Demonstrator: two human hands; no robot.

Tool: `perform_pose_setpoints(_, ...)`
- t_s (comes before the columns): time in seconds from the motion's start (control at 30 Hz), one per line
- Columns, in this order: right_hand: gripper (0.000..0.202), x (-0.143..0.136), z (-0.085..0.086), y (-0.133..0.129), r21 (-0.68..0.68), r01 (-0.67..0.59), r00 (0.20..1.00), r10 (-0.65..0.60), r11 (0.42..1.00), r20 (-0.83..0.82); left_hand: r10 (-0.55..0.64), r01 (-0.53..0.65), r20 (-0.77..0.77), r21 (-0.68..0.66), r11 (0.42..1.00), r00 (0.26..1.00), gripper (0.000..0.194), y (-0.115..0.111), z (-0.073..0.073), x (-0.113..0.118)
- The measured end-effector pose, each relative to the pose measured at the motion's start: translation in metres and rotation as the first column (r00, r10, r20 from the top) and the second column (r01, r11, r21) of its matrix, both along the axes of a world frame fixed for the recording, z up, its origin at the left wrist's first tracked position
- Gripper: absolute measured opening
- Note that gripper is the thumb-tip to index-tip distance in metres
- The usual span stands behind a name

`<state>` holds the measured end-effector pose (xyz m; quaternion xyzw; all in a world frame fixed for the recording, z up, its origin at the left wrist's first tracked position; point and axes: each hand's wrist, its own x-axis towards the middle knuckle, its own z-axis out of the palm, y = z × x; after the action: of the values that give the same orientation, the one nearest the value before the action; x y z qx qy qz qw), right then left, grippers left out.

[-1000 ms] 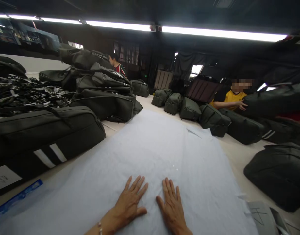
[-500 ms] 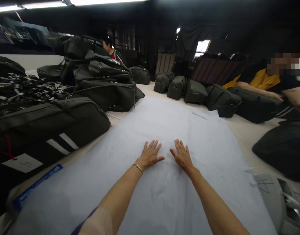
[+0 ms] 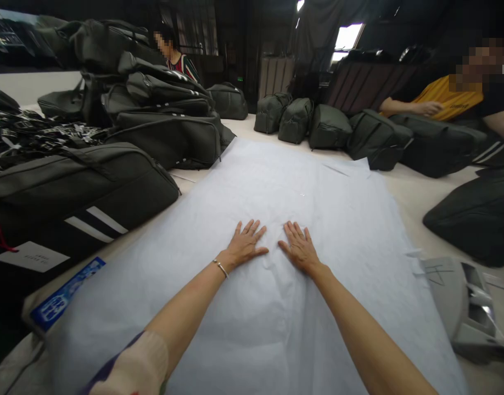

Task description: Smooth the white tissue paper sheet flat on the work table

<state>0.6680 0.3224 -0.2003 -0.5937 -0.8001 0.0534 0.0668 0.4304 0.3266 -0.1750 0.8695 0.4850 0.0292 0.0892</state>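
Observation:
A large white sheet lies spread over the table, with small wrinkles around the hands. My left hand rests palm down on it, fingers spread, a thin bracelet at the wrist. Just to the right, my right hand also lies flat on the sheet with its fingers apart. The two hands do not touch, and neither holds anything. Left of the sheet is a dark bag with two white stripes and a white tag.
Stacked dark bags stand at the left back, and a row of bags at the right back. A blue box is at lower left, a grey device at right. Two people are behind the bags.
The camera view has tilted down, so the bags and sheet sit higher in the picture. Both hands stay flat on the sheet, slightly further left in view. The person in yellow has moved an arm.

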Motion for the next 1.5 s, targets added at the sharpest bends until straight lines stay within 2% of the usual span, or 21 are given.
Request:
perform_pose_setpoints(0.1, 0.069, 0.009, 0.009, 0.0, -0.02, 0.023, 1.0, -0.024, 1.0, -0.018, -0.014, 0.014, -0.009, -0.025, 1.0, 1.0, 0.075, 0.004, 0.011, -0.007)
perform_pose_setpoints(0.17, 0.07, 0.02, 0.016, -0.023, 0.0, 0.041, 0.998, -0.041, 0.999, -0.04, -0.028, 0.028, -0.012, -0.028, 0.999, 1.0, 0.076, -0.015, 0.023, -0.019)
perform_pose_setpoints(0.27, 0.067, 0.038, 0.024, -0.084, 0.112, 0.049, 0.996, -0.041, 0.992, -0.076, -0.059, 0.059, -0.014, -0.031, 0.998, 0.998, 0.082, -0.074, 0.04, -0.043)
perform_pose_setpoints(0.37, 0.07, 0.041, 0.025, -0.146, 0.199, -0.029, 0.998, 0.04, 0.98, -0.055, -0.119, 0.118, -0.008, -0.1, 0.988, 0.993, 0.094, -0.147, 0.045, -0.06)
perform_pose_setpoints(0.47, 0.075, 0.021, 0.026, -0.186, 0.152, -0.155, 0.986, 0.163, 0.976, -0.044, -0.155, 0.152, -0.006, -0.172, 0.973, 0.988, 0.101, -0.203, 0.043, -0.067)
perform_pose_setpoints(0.53, 0.076, 0.003, 0.028, -0.199, 0.06, -0.245, 0.967, 0.248, 0.968, -0.063, -0.154, 0.146, -0.025, -0.198, 0.969, 0.988, 0.1, -0.224, 0.044, -0.067)
perform_pose_setpoints(0.6, 0.077, -0.01, 0.031, -0.205, -0.041, -0.313, 0.947, 0.309, 0.949, -0.087, -0.142, 0.13, -0.042, -0.21, 0.969, 0.989, 0.099, -0.233, 0.047, -0.066)
perform_pose_setpoints(0.67, 0.077, -0.016, 0.036, -0.208, -0.095, -0.319, 0.945, 0.309, 0.943, -0.103, -0.113, 0.103, -0.042, -0.2, 0.974, 0.993, 0.097, -0.238, 0.051, -0.063)
perform_pose_setpoints(0.77, 0.075, -0.017, 0.042, -0.217, -0.038, -0.276, 0.955, 0.269, 0.96, -0.125, -0.099, 0.094, -0.015, -0.182, 0.979, 0.995, 0.097, -0.245, 0.053, -0.06)
perform_pose_setpoints(0.83, 0.073, -0.019, 0.043, -0.229, 0.008, -0.288, 0.949, 0.287, 0.957, -0.134, -0.107, 0.106, 0.006, -0.186, 0.977, 0.994, 0.096, -0.25, 0.049, -0.059)
perform_pose_setpoints(0.97, 0.075, -0.03, 0.036, -0.254, -0.041, -0.373, 0.922, 0.365, 0.927, -0.129, -0.121, 0.127, 0.047, -0.17, 0.977, 0.992, 0.093, -0.256, 0.036, -0.063)
perform_pose_setpoints(1.03, 0.077, -0.036, 0.035, -0.262, -0.051, -0.36, 0.927, 0.352, 0.931, -0.129, -0.132, 0.14, 0.058, -0.16, 0.977, 0.99, 0.092, -0.255, 0.032, -0.065)
perform_pose_setpoints(1.17, 0.079, -0.048, 0.04, -0.278, 0.012, -0.3, 0.946, 0.299, 0.954, -0.123, -0.13, 0.139, 0.068, -0.153, 0.978, 0.989, 0.096, -0.26, 0.037, -0.067)
perform_pose_setpoints(1.27, 0.08, -0.057, 0.039, -0.295, -0.022, -0.319, 0.943, 0.315, 0.948, -0.106, -0.16, 0.17, 0.071, -0.165, 0.971, 0.985, 0.101, -0.279, 0.042, -0.071)
perform_pose_setpoints(1.37, 0.082, -0.062, 0.033, -0.306, -0.09, -0.319, 0.947, 0.313, 0.943, -0.079, -0.18, 0.175, -0.007, -0.195, 0.965, 0.984, 0.105, -0.307, 0.043, -0.083)
perform_pose_setpoints(1.43, 0.085, -0.063, 0.031, -0.307, -0.12, -0.31, 0.95, 0.303, 0.943, -0.072, -0.17, 0.156, -0.057, -0.197, 0.968, 0.984, 0.11, -0.328, 0.042, -0.099)
perform_pose_setpoints(1.5, 0.09, -0.062, 0.034, -0.305, -0.153, -0.306, 0.951, 0.297, 0.94, -0.08, -0.133, 0.125, -0.029, -0.184, 0.975, 0.991, 0.107, -0.35, 0.04, -0.123)
